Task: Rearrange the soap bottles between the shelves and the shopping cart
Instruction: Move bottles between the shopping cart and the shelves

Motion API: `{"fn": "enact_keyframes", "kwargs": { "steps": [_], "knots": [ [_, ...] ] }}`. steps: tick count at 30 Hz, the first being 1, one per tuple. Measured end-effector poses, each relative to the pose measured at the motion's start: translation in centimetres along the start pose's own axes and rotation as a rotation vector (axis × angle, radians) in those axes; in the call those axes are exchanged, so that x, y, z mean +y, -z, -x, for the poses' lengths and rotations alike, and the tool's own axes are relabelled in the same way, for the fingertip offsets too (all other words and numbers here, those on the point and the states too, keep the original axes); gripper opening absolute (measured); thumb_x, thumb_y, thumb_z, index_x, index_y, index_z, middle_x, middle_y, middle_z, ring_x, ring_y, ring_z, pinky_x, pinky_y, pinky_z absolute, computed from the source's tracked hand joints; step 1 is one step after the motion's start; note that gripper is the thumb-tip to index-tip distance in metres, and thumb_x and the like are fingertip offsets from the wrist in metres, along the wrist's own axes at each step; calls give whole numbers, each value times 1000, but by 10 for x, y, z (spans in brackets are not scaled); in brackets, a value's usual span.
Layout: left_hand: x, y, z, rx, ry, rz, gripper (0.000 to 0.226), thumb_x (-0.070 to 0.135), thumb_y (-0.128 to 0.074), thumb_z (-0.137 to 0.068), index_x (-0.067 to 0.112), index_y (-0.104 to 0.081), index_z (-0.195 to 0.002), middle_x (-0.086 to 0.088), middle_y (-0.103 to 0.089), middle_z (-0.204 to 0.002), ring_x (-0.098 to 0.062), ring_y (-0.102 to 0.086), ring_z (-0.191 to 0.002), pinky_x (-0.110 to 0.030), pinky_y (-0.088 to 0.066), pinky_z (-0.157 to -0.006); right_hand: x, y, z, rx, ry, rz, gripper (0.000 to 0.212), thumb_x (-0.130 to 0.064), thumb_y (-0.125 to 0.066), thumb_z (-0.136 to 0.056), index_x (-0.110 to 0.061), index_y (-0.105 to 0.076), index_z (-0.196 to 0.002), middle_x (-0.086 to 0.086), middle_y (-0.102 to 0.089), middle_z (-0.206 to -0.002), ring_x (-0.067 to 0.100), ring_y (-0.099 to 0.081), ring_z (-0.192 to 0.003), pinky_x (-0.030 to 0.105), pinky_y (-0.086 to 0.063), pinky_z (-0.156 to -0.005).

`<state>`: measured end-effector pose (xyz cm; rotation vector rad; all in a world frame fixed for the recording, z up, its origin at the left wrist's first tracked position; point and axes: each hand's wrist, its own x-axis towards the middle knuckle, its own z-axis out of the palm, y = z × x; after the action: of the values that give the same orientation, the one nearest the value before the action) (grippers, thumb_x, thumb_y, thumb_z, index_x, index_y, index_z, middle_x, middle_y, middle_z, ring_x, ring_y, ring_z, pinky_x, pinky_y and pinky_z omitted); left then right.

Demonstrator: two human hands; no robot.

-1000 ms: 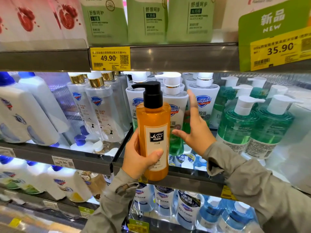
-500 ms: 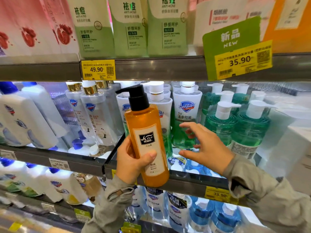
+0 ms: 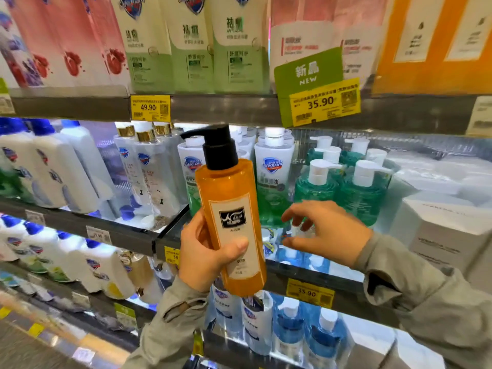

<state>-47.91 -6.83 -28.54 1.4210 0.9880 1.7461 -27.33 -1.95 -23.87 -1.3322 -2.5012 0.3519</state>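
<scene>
One orange soap bottle (image 3: 231, 209) with a black pump is held at the centre of the frame. Against the earlier frames it is tilted further: its pump head now leans toward the upper left, where a second ago it stood nearly upright. The right hand (image 3: 330, 233) is changed as well. A second ago it was laid flat against one of the white Safeguard pump bottles (image 3: 274, 166); now it is drawn back and lower, right of centre, clear of that row. More of the upper shelf is taken into view than before.

The orange soap bottle is clasped around its lower half by the left hand (image 3: 205, 259). The thumb (image 3: 235, 247) is laid across the pale front label, and the other fingers are wrapped behind, out of sight. The bottle's base is seen in front of the grey shelf edge (image 3: 354, 294). The right hand's fingers (image 3: 300, 210) are spread apart and loosely bent; nothing is held in them, and a gap is left between them and the bottle.

Behind, green pump bottles (image 3: 316, 187) are ranged beside the white ones, with clear bottles with gold caps (image 3: 149, 169) left of centre. At the upper right, a green "NEW" sign (image 3: 308, 67) is fixed above a yellow 35.90 price tag (image 3: 323, 103).
</scene>
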Motion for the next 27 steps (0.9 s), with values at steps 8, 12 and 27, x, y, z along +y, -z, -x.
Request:
{"fn": "enact_keyframes", "kwargs": {
  "steps": [8, 12, 27],
  "knots": [
    [26, -24, 24, -95, 21, 88, 89, 49, -90, -27, 11, -57, -101, 6, -74, -89, -10, -71, -80, -20, -55, -65, -9, 34, 52, -47, -69, 96, 38, -50, -67, -80, -33, -57, -112, -11, -53, -81, 12, -56, -76, 36, -52, -75],
    [42, -40, 41, -131, 31, 136, 90, 59, -88, -31, 12, -56, -100, 8, -74, -87, -9, -71, -79, -19, -55, -65, -18, 45, 82, -52, -111, 105, 38, -48, -67, -80, -32, -57, -113, -8, -57, -86, 13, -57, -77, 36, -52, -75],
    [82, -118, 64, -343, -63, 206, 75, 36, -89, -34, 16, -59, -100, 5, -74, -88, -12, -71, -82, -23, -55, -67, -16, 102, 181, 19, -255, 182, 32, -49, -70, -77, -36, -59, -104, -10, -59, -82, 4, -56, -74, 31, -53, -76]
  ]
}}
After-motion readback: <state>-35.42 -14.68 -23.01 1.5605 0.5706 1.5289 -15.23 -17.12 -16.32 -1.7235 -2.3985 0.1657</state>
